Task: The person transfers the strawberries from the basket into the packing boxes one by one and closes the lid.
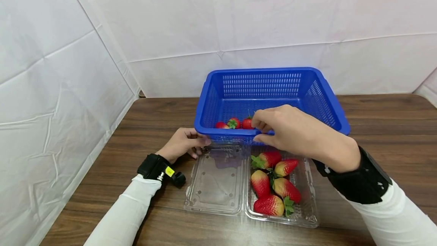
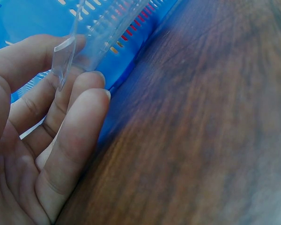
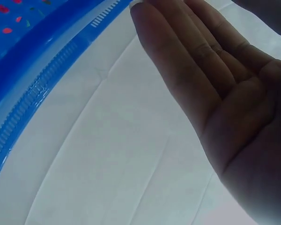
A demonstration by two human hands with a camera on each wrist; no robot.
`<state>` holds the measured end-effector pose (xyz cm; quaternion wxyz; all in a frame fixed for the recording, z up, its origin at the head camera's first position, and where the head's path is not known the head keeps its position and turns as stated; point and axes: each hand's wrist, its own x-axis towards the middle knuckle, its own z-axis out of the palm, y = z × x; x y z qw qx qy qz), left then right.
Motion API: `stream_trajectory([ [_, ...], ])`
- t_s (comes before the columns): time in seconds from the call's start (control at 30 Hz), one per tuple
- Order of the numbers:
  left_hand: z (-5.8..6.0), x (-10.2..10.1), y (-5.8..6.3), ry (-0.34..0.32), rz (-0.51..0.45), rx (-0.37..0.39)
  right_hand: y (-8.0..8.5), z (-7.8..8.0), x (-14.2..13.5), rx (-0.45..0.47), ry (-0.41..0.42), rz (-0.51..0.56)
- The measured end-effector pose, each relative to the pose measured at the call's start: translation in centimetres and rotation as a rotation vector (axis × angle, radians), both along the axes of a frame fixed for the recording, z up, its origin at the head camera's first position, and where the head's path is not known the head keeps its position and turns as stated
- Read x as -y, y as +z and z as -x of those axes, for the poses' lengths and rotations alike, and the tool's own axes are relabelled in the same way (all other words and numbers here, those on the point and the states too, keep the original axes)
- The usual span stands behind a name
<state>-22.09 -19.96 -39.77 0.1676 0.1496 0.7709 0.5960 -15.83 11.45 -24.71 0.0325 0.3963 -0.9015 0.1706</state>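
Observation:
In the head view my left hand (image 1: 186,142) pinches the far left corner of a clear plastic clamshell's lid (image 1: 218,185). Its clear tab (image 2: 64,58) shows between thumb and fingers in the left wrist view. The clamshell lies opened flat, and its right half, the tray (image 1: 307,210), holds several red and pale-yellow strawberries (image 1: 269,205). My right hand (image 1: 290,128) hovers over the front rim of a blue basket (image 1: 273,72), with a gap between thumb and fingers and nothing held. Red strawberries (image 1: 234,123) sit inside the basket near its front wall, just left of my right fingertips.
The basket stands behind the clamshell on a brown wooden table (image 1: 153,113). White sheeting (image 1: 273,18) hangs along the back and left. Each wrist wears a black strap (image 1: 358,179) with a camera.

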Motion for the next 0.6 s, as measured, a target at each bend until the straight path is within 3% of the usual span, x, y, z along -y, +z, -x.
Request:
stream_trajectory([
  [0.6, -0.1, 0.0, 0.0, 0.003, -0.019, 0.004, -0.5, 1.4, -0.7, 0.002, -0.03, -0.017],
])
